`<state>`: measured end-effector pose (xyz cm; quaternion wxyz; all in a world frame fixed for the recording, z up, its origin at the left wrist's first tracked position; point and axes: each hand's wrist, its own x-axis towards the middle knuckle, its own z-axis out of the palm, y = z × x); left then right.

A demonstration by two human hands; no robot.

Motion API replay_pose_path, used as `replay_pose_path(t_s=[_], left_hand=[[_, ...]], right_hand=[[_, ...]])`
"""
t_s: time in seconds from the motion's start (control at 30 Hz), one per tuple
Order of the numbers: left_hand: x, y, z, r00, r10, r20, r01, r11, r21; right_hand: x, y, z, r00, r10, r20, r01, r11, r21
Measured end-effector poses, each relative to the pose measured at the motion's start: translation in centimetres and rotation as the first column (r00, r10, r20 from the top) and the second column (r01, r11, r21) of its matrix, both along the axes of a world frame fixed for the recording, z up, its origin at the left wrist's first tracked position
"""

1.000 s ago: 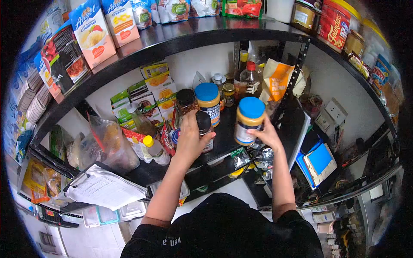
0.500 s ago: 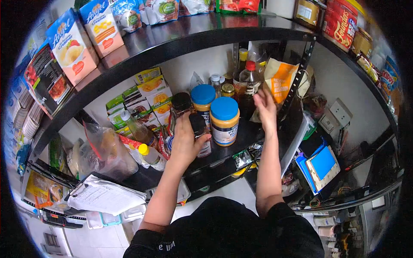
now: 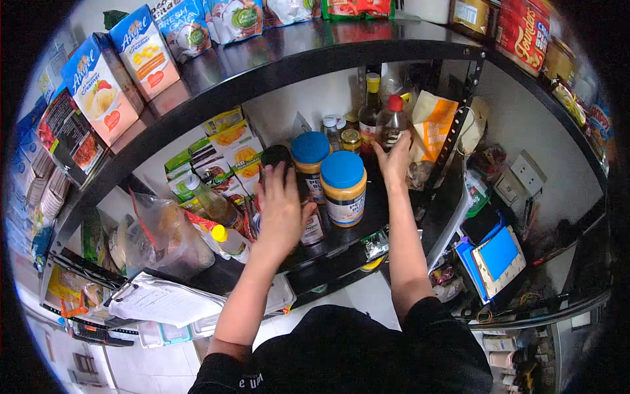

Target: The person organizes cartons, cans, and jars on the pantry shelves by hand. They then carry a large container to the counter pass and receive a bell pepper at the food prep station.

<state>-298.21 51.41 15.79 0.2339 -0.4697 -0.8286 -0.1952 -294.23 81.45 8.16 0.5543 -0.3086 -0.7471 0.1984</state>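
My right hand (image 3: 394,163) is wrapped round a clear bottle of dark liquid with a red cap (image 3: 394,121), thumb on its left side and fingers on its right. My left hand (image 3: 281,205) is held over the front of the shelf, fingers stretched out and slightly blurred. It partly hides a jar with a red and white label (image 3: 312,227) and reaches toward a black-lidded jar (image 3: 276,156) behind. Between my hands stand two blue-lidded peanut butter jars, the front one (image 3: 344,197) larger in view than the rear one (image 3: 311,150).
A yellow-capped bottle (image 3: 369,108) and small jars stand behind. An orange and cream packet (image 3: 433,128) is at the right post. Left are sachet boxes (image 3: 236,148), a yellow-capped bottle (image 3: 230,241) and a clipboard (image 3: 164,301). The upper shelf edge (image 3: 282,69) runs overhead.
My right hand has closed round the red-capped bottle, which has shifted right, uncovering the yellow-capped bottle. My left hand has loosened from the black-lidded front jar and moved slightly left, its fingers straighter.
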Motion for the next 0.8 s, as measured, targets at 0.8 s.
replay_pose_path(t_s=[0.8], left_hand=[[1.6, 3.6, 1.1, 0.970, -0.216, -0.109, 0.162, 0.915, -0.369]], right_hand=[[2.0, -5.4, 1.7, 0.953, 0.291, 0.084, -0.302, 0.935, 0.183]])
